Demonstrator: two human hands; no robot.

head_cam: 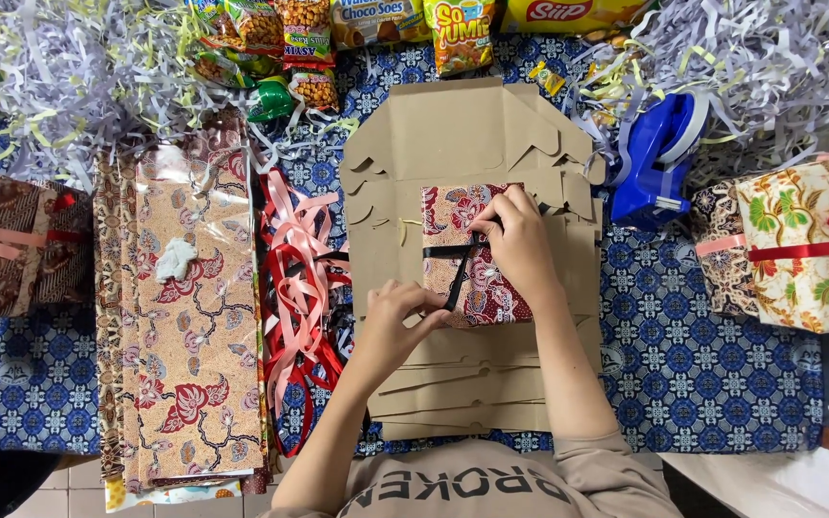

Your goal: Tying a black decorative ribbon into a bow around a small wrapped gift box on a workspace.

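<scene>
gift-wrapping workspace | wrapping sheets (194,307) | ribbons (295,288) | tape dispenser (659,158)

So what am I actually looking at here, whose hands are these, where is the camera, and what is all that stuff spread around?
There is no machine here: a person works with two bare hands, filmed by one camera worn on their head, looking straight down.

The right hand and left hand both pinch a black ribbon crossing a small box wrapped in patterned paper. It rests on a stack of flat cardboard box blanks, on a blue patterned cloth.

To the left lie sheets of wrapping paper and a tangle of pink and red ribbons. To the right sit a blue tape dispenser and a finished gift with a red ribbon. Shredded paper and snack packets lie along the far edge.
</scene>
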